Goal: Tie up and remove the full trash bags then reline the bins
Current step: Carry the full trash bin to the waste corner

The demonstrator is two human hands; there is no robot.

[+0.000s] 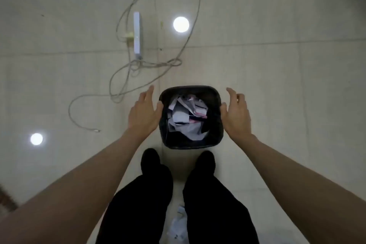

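Note:
A small black bin (214, 140) with a dark liner stands on the pale tiled floor just ahead of my feet. Crumpled white paper (186, 119) fills it. My left hand (143, 114) hovers at the bin's left side, fingers spread, its thumb near the rim. On the opposite side my right hand (236, 114) is held the same way, thumb close to the right rim. Neither hand grips anything. A pale crumpled bag or paper (179, 222) lies on the floor between my legs.
A white power strip (137, 35) with a plug and loose grey cables (126, 77) lies on the floor beyond the bin to the left. Two ceiling lights reflect in the glossy tiles. A dark object shows at the lower left edge.

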